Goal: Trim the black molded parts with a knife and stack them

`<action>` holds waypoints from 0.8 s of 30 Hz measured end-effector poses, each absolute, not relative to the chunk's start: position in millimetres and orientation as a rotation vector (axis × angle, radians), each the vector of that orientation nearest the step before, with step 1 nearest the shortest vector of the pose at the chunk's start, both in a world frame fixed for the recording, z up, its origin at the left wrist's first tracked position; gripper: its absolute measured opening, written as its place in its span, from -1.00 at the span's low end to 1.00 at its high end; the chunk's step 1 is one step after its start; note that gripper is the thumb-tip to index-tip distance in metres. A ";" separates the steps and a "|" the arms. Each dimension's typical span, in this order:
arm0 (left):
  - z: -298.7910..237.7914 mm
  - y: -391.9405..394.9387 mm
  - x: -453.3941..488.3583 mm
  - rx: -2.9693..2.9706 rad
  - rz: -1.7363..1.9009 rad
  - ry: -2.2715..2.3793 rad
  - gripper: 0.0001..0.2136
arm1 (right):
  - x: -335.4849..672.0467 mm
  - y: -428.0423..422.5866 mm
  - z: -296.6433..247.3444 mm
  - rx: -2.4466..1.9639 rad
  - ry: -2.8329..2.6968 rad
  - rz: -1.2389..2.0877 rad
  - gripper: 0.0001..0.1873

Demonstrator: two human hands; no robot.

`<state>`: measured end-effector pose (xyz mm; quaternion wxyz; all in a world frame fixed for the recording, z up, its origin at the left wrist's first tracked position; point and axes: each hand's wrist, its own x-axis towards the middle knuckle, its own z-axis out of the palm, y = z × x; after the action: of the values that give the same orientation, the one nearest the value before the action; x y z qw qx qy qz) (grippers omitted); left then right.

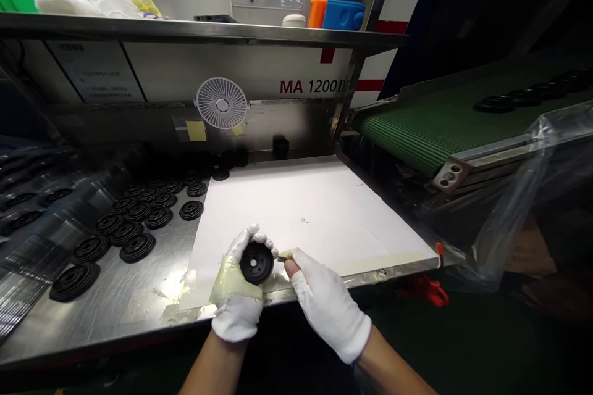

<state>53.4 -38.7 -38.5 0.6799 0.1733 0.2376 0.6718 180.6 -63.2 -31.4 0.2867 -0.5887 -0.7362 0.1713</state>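
**Q:** What does the left hand hold?

**A:** Head view. The left hand (236, 287), in a white glove with pale tape across the palm, is clenched around a black disc (256, 263). The disc's recessed face is turned up, and it is held over the near edge of a white sheet (315, 216).

**Q:** And the right hand?

**A:** The right hand (328, 302), also gloved, pinches a small tool (283, 256) between thumb and forefinger, with its tip just beside the disc's rim. The fingers hide most of it; it may be a trimming blade, though the view does not settle this.

**Q:** What work is in hand?

**A:** As the pose reads, the tool is being applied at the rim of the held disc. At this point, the work calls for a firm left-hand grip and close control of the tip.

**Q:** What lies around the hands?

**A:** Rows of similar discs (136, 225) lie on a steel surface (125, 315) left of the sheet. More sit on a green conveyor belt (426, 123) to the right.
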 end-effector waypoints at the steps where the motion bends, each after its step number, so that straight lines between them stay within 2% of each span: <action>1: -38.2 -38.6 53.7 0.381 1.510 0.536 -0.88 | 180.2 -61.9 -32.3 -1.605 -1.978 0.452 -0.74; 11: -41.0 -33.4 57.6 0.228 1.506 0.541 -0.89 | 171.9 -61.0 -44.2 -1.666 -2.107 0.221 -0.75; 19: -47.4 -27.6 57.8 0.229 1.559 0.563 -0.92 | 155.6 -72.6 -58.3 -1.670 -2.066 0.256 -0.72; 21: -46.8 -26.8 57.1 0.235 1.607 0.578 -0.89 | 151.9 -74.4 -58.6 -1.651 -2.057 0.291 -0.70; 24: -42.3 -27.7 52.7 0.247 1.535 0.651 -0.74 | 152.6 -73.5 -56.6 -1.621 -2.043 0.326 -0.72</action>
<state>52.7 -27.7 -42.3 0.6655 0.1096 0.2883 0.6796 152.6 -73.5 -56.6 0.2538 -0.5964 -0.7520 0.1199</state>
